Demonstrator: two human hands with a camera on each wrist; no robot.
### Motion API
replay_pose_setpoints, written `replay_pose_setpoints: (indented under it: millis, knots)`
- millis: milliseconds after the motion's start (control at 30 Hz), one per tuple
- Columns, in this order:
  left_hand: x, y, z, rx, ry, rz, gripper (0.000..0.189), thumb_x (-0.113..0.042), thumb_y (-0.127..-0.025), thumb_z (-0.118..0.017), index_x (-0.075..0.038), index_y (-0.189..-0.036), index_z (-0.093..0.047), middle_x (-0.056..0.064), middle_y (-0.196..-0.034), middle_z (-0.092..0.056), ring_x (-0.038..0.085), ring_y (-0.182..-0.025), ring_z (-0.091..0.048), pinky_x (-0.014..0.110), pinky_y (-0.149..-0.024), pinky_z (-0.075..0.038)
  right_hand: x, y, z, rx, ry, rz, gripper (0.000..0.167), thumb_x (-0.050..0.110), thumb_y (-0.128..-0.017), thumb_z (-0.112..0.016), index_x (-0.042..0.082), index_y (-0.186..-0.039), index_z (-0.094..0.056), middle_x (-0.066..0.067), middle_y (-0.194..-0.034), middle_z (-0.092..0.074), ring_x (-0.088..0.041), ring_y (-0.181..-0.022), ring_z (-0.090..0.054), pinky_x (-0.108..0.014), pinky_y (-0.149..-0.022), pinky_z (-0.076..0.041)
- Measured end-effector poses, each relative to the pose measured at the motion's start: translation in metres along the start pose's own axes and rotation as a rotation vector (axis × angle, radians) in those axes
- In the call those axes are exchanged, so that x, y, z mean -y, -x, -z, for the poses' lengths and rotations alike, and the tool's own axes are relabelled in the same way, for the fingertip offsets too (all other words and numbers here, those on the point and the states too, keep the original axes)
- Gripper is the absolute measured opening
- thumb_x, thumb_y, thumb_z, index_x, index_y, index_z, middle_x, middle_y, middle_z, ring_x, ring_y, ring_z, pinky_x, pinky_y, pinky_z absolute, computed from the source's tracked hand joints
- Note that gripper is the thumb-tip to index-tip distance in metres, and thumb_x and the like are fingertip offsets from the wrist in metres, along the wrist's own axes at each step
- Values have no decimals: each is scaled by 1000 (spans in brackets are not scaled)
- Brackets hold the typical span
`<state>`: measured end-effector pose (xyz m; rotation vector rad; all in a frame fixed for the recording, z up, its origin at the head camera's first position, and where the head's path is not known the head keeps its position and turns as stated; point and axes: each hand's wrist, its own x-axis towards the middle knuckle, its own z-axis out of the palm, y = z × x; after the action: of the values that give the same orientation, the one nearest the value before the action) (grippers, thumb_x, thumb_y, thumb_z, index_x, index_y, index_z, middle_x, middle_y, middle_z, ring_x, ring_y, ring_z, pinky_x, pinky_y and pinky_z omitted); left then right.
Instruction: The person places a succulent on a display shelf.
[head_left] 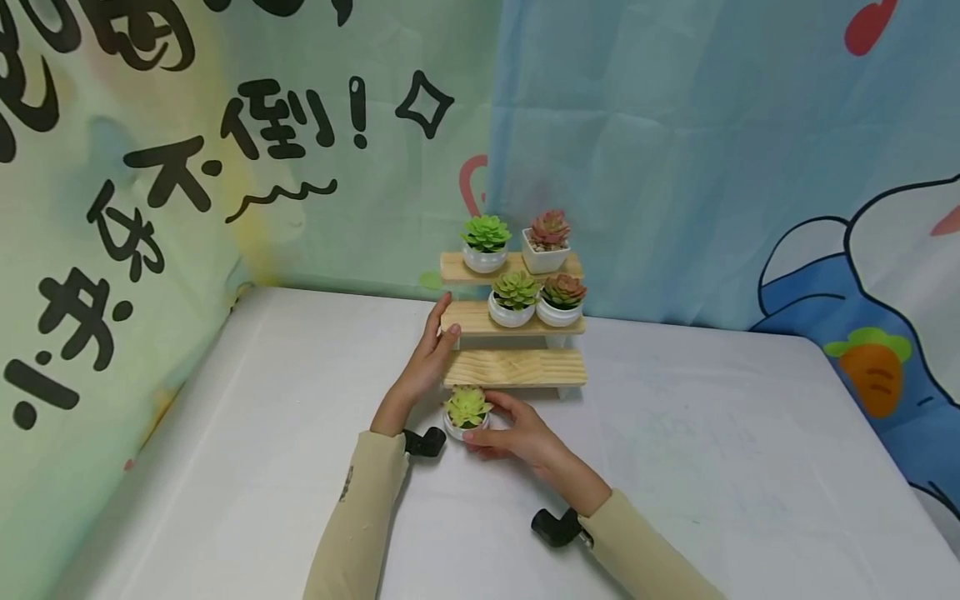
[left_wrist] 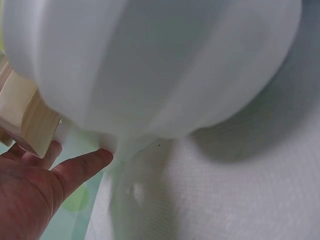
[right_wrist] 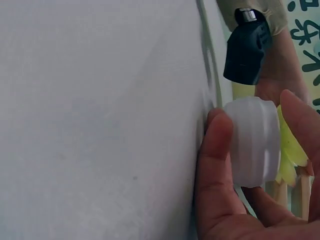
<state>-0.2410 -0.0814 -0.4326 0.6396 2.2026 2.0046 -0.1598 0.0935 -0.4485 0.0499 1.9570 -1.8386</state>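
Observation:
In the head view my right hand [head_left: 517, 429] grips a small white pot with a yellow-green succulent [head_left: 468, 407], just in front of the lowest step. The right wrist view shows that ribbed white pot [right_wrist: 255, 145] between thumb and fingers, close to the tabletop. My left hand [head_left: 431, 358] rests at the left side of a three-step wooden stand [head_left: 516, 368], its fingers extended along the step ends. In the left wrist view the pot [left_wrist: 160, 60] looms large, hiding part of the stand [left_wrist: 30, 112]; the left thumb is stretched out.
A green succulent [head_left: 485, 243] and a reddish one [head_left: 547, 242] occupy the top step. Another green succulent [head_left: 513, 298] and a red-brown one [head_left: 561, 300] share the middle step. The white table [head_left: 690, 450] meets printed cloth backdrops [head_left: 637, 167] behind and at left.

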Motion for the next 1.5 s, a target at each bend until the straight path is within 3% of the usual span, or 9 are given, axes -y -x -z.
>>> replay_pose_setpoints:
  millis: [333,633,867,967,1167,1367,1500]
  knots:
    - [0,1,0,1,-1,5,57,-15,-108,-34,-1,-156,-6,19,-162,-4,31,-150,2,52,-119,-11,-7,-11,1,57,-10,9,70,2,-87,-72,-6,-145,-34,-28,-134,-47,-17,-75,-69,-27,-63,-56]
    - [-1,1,0,0,-15,9,57,-14,-108,-34,0,-156,-7,21,-162,-4,33,-150,2,52,-119,-12,-8,-9,3,93,30,32,71,4,-84,-75,-6,-144,-37,-28,-132,-49,-18,-75,-69,-31,-67,-57]
    - [33,-12,0,-22,-16,2,58,-20,-108,-35,-9,-158,-7,14,-163,-4,27,-150,2,51,-119,-12,-8,-5,3,100,-10,26,75,-5,-82,-75,-7,-145,-34,-32,-144,-36,-23,-91,-68,-36,-80,-58]
    - [36,-13,0,-33,-19,-6,57,-22,-108,-36,-13,-158,-9,11,-163,-6,25,-150,0,50,-119,-13,-8,-4,4,92,-6,38,73,-7,-81,-74,-7,-144,-37,-31,-145,-34,-23,-95,-66,-36,-80,-58]
    - [35,-11,-1,-39,-20,-15,57,-25,-108,-36,-16,-158,-10,10,-164,-6,24,-150,-1,50,-119,-13,-9,-4,7,88,48,54,70,-5,-80,-76,-7,-141,-41,-29,-144,-36,-19,-89,-67,-32,-76,-58]
    - [36,-11,-1,-24,-15,-15,58,-25,-108,-35,-15,-158,-8,10,-164,-5,24,-150,0,49,-120,-13,-10,-2,9,102,25,64,69,-8,-81,-74,-8,-141,-40,-30,-143,-37,-20,-85,-69,-34,-76,-58]
    - [23,-6,-2,-16,1,-18,57,-20,-109,-34,-9,-158,-7,14,-163,-4,29,-150,1,51,-119,-13,-7,1,11,121,13,77,69,-8,-81,-74,-9,-141,-40,-29,-143,-37,-21,-91,-67,-34,-78,-58]
